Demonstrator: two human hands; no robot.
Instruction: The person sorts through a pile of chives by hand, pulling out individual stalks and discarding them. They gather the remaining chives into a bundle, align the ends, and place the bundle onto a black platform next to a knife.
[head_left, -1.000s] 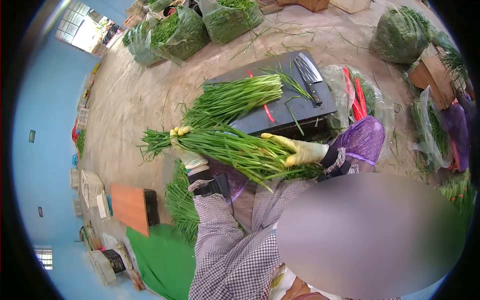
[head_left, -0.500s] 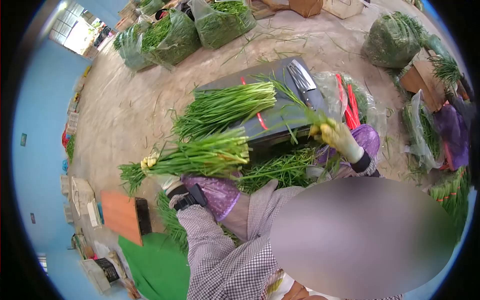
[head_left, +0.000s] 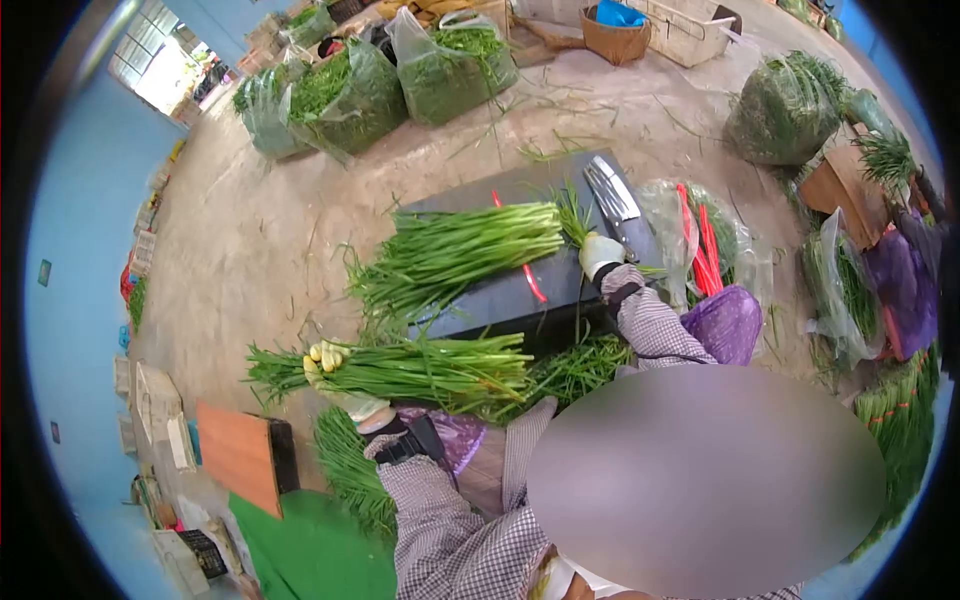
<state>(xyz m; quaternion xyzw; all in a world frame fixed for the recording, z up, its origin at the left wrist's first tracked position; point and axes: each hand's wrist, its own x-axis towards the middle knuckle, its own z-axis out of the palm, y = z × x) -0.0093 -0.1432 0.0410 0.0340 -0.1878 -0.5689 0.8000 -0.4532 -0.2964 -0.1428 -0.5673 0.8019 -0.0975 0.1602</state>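
Observation:
My gloved left hand (head_left: pixel 328 362) is closed around a bunch of long green chives (head_left: pixel 440 370), held level over my lap in front of the board. The leafy tips stick out to the left of the fist and the pale cut ends point right. My gloved right hand (head_left: pixel 603 255) is at the right part of the dark board (head_left: pixel 470 310), closed on a few loose chives (head_left: pixel 573 216) that show beyond its fingers. Left of it a thick pile of chives (head_left: pixel 480 240) lies across a red strip (head_left: pixel 534 284). A broad-bladed knife (head_left: pixel 612 195) rests just beyond the right hand.
Red strips (head_left: pixel 710 245) lie on a plastic bag (head_left: pixel 745 225) right of the board. Big clear bags of greens (head_left: pixel 350 100) stand at the back, another (head_left: pixel 785 110) at back right. More greens (head_left: pixel 345 460) lie by my left arm, near an orange-topped box (head_left: pixel 238 455).
My right hand has moved left and forward from the board's right side onto the board, with chives in it. The left hand keeps its bunch, now slightly lower in view.

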